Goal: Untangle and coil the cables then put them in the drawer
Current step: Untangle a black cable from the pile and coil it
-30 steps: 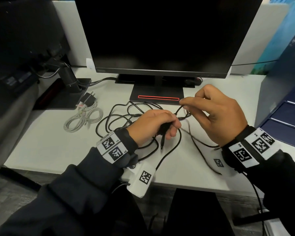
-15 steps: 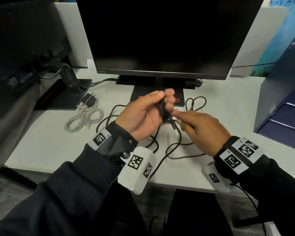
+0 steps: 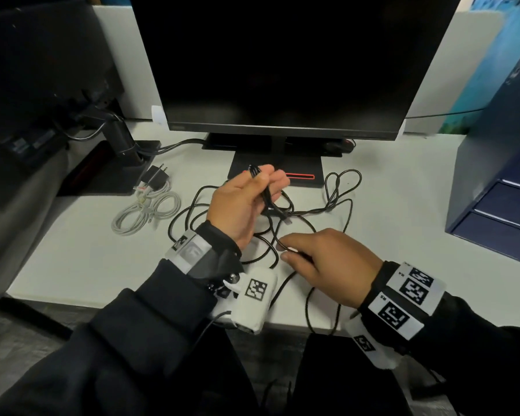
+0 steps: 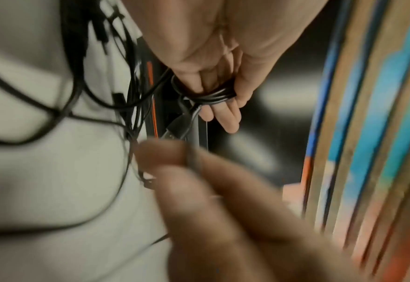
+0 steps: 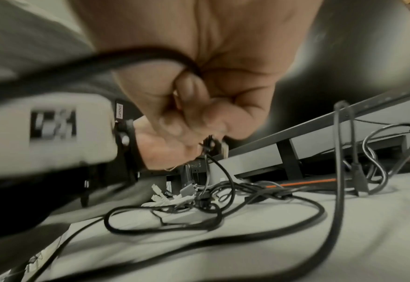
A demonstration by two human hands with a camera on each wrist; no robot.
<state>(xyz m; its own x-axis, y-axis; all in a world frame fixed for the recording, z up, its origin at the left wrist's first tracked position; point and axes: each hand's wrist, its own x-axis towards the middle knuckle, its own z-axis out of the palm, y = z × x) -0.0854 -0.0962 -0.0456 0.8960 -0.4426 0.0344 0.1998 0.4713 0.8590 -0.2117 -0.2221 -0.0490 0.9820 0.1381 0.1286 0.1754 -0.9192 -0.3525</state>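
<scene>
Hands (image 3: 246, 202) gripping black cable (image 3: 336, 205), white desk (image 3: 72, 250)

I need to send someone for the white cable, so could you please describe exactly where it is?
Start at the monitor on the desk and look toward its left foot. The white cable lies there, coiled, beside a black plug; the other loose cables are black.

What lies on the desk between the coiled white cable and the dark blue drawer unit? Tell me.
In the head view, between the coiled white cable and the dark blue drawer unit sprawls the loose black cable, with both hands, left hand and right hand, gripping it.
</scene>
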